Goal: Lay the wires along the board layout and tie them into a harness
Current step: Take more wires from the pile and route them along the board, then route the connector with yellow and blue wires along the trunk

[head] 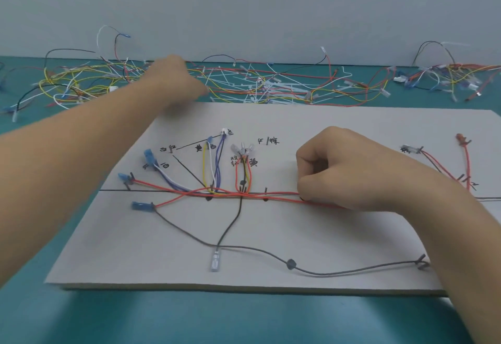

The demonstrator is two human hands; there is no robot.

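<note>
so the right hand (333,170) is curled tight, pinching the wire bundle (282,194) down on the board (135,248) along its main line, while the left hand (179,80) is out over the loose wires (271,86) behind the board, too blurry to tell if those fingers hold anything

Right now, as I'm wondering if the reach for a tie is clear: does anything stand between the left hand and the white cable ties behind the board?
No solid thing does. The left hand is at the pile's edge past the board; only loose red and yellow wires lie tangled across the cable ties.
</note>
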